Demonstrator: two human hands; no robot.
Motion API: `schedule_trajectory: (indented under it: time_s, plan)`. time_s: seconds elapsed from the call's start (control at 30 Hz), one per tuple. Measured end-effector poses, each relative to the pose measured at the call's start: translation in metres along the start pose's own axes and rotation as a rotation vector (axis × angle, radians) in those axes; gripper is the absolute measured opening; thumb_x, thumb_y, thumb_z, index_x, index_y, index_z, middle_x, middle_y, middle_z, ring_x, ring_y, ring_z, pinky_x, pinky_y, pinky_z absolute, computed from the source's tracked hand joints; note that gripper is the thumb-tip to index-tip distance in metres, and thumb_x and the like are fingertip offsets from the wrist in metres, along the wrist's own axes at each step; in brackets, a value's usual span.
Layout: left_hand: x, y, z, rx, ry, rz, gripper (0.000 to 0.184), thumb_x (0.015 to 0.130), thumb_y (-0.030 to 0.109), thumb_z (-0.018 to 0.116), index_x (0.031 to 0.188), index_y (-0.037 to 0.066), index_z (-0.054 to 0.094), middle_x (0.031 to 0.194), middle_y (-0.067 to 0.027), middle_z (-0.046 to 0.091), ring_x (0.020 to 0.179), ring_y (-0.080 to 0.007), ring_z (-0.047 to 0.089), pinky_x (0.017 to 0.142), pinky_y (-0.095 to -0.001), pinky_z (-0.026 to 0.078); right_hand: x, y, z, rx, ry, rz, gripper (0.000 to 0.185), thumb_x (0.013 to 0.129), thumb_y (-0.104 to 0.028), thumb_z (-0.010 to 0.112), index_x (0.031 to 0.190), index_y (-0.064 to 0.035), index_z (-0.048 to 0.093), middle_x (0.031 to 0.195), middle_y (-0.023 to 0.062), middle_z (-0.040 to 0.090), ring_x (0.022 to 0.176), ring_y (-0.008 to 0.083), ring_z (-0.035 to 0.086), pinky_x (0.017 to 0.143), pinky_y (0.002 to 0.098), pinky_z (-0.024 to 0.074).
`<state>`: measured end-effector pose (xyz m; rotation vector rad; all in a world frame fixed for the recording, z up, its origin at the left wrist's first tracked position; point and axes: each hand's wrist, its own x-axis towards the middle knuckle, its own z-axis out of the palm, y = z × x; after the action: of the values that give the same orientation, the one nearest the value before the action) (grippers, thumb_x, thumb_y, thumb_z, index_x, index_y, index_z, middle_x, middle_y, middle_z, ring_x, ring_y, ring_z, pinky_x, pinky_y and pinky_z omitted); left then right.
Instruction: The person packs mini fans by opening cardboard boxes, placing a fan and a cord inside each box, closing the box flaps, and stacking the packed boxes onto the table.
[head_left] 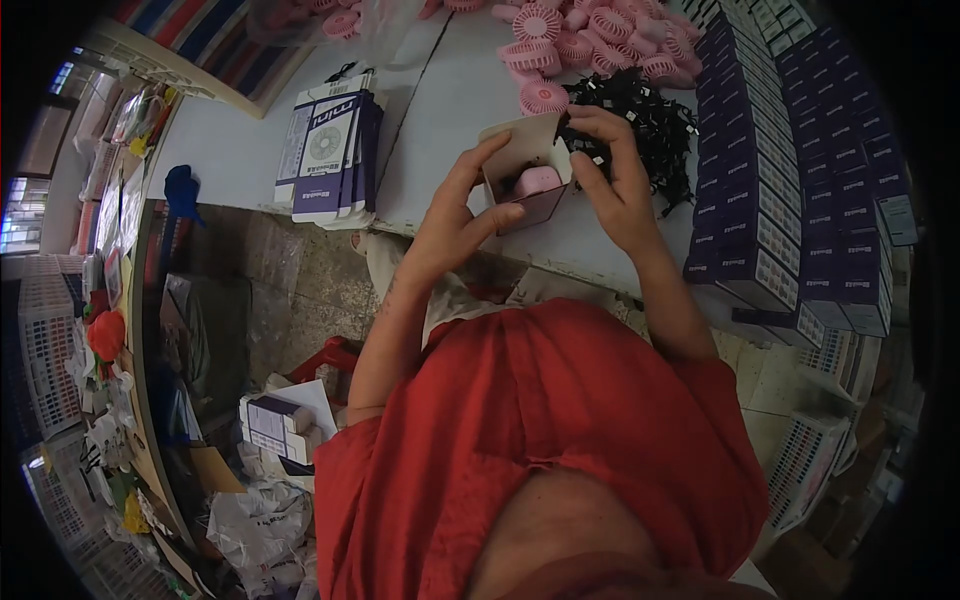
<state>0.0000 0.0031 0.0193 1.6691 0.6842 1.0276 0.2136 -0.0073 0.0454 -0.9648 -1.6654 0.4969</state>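
Nearest, red cloth shirt (560, 390), loosely creased. Beyond it, both hands at the worktop's near edge. Left grip (462, 205) holds an open carton (533, 209), thumb on the near side, fingers along the left edge. Right grip (618, 180) is at the carton's right edge, thumb and forefinger parted; cannot tell whether it pinches a flap. Carton lies between the two; thin card, pale inside, flap raised at the far side. Pink rounded piece (539, 180) down inside it, smooth, apart from the visible fingertips.

Worktop (408, 150) pale, flat, seam running across. Left: pile of flat printed cartons (325, 150), white and purple, marked "mini". Right, past the hand: tangle of thin black cables (645, 145). Far right: block of stacked purple boxes (750, 165), square-cornered. Farther: heap of pink fans (600, 45), round slotted heads.
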Motion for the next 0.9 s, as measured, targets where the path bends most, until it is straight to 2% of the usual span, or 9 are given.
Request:
schedule_trajectory:
  time_s: [0.03, 0.1, 0.23, 0.3, 0.43, 0.5, 0.73, 0.83, 0.9]
  plan:
    - [-0.001, -0.006, 0.002, 0.000, 0.002, 0.003, 0.067, 0.084, 0.006, 0.070, 0.142, 0.006, 0.037, 0.143, -0.0099, 0.043, 0.130, -0.0224, 0.042, 0.106, -0.0335, 0.034, -0.006, 0.008, 0.006, -0.001, -0.002, -0.004, 0.026, 0.093, -0.011, 0.052, 0.119, -0.0087, 0.056, 0.121, 0.0081, 0.053, 0.111, 0.0187, 0.051, 0.102, 0.0348, 0.0341]
    - [-0.004, -0.018, 0.008, -0.098, 0.147, -0.038, 0.058, 0.090, 0.006, 0.063, 0.142, 0.005, 0.036, 0.128, -0.0123, 0.051, 0.114, -0.0201, 0.051, 0.100, -0.0337, 0.040, -0.020, 0.023, 0.021, 0.819, 0.068, 0.537, 0.030, 0.097, -0.014, 0.052, 0.125, -0.0039, 0.049, 0.123, 0.0064, 0.052, 0.112, 0.0157, 0.049, 0.099, 0.0302, 0.0364]
    - [0.001, -0.022, 0.032, -0.204, 0.279, -0.013, 0.054, 0.094, 0.008, 0.056, 0.143, 0.003, 0.032, 0.129, -0.0129, 0.049, 0.113, -0.0194, 0.051, 0.099, -0.0326, 0.040, -0.037, 0.026, 0.041, 0.830, 0.091, 0.578, 0.035, 0.096, -0.011, 0.054, 0.128, -0.0025, 0.046, 0.123, 0.0055, 0.052, 0.112, 0.0134, 0.048, 0.096, 0.0293, 0.0397]
    - [0.005, -0.018, 0.046, -0.316, 0.437, 0.176, 0.054, 0.094, 0.009, 0.056, 0.142, 0.003, 0.031, 0.126, -0.0126, 0.050, 0.114, -0.0212, 0.051, 0.100, -0.0342, 0.039, -0.034, 0.020, 0.041, 0.820, 0.109, 0.461, 0.032, 0.095, -0.010, 0.056, 0.125, -0.0033, 0.047, 0.123, 0.0073, 0.052, 0.112, 0.0131, 0.049, 0.095, 0.0284, 0.0414]
    - [0.000, -0.018, 0.039, -0.354, 0.358, 0.096, 0.042, 0.092, 0.009, 0.058, 0.131, 0.003, 0.042, 0.123, -0.0127, 0.052, 0.116, -0.0218, 0.050, 0.100, -0.0341, 0.039, -0.036, 0.023, 0.036, 0.671, 0.055, 0.279, 0.027, 0.094, -0.011, 0.058, 0.118, -0.0035, 0.050, 0.124, 0.0089, 0.052, 0.113, 0.0146, 0.050, 0.096, 0.0291, 0.0409]
    - [0.001, -0.027, 0.031, 0.031, 0.240, 0.297, 0.031, 0.089, 0.006, 0.061, 0.118, 0.002, 0.052, 0.121, -0.0136, 0.053, 0.116, -0.0220, 0.050, 0.100, -0.0342, 0.039, -0.038, 0.029, 0.038, 0.577, 0.005, 0.061, 0.024, 0.091, -0.008, 0.061, 0.112, -0.0035, 0.052, 0.125, 0.0115, 0.052, 0.116, 0.0177, 0.050, 0.100, 0.0313, 0.0395]
    - [-0.003, -0.015, 0.030, -0.198, 0.292, 0.132, 0.023, 0.086, 0.006, 0.064, 0.108, 0.003, 0.058, 0.119, -0.0152, 0.055, 0.118, -0.0258, 0.051, 0.101, -0.0358, 0.038, -0.037, 0.029, 0.029, 0.683, -0.008, 0.192, 0.027, 0.086, -0.002, 0.063, 0.112, -0.0038, 0.053, 0.127, 0.0133, 0.051, 0.123, 0.0220, 0.047, 0.104, 0.0344, 0.0368]
    - [-0.006, -0.020, 0.016, -0.026, 0.197, 0.211, 0.023, 0.086, 0.006, 0.064, 0.108, 0.003, 0.060, 0.124, -0.0142, 0.056, 0.122, -0.0267, 0.049, 0.103, -0.0378, 0.036, -0.037, 0.033, 0.016, 0.587, -0.103, 0.107, 0.025, 0.085, -0.004, 0.065, 0.109, -0.0056, 0.057, 0.128, 0.0143, 0.052, 0.127, 0.0260, 0.046, 0.105, 0.0369, 0.0367]
    - [-0.009, -0.016, 0.004, 0.449, 0.094, 0.347, 0.025, 0.083, 0.003, 0.067, 0.108, 0.007, 0.065, 0.127, -0.0120, 0.056, 0.122, -0.0300, 0.050, 0.104, -0.0422, 0.037, -0.034, 0.035, 0.005, 0.128, -0.227, -0.131, 0.021, 0.084, -0.005, 0.066, 0.105, -0.0076, 0.061, 0.131, 0.0159, 0.050, 0.131, 0.0310, 0.043, 0.106, 0.0401, 0.0367]
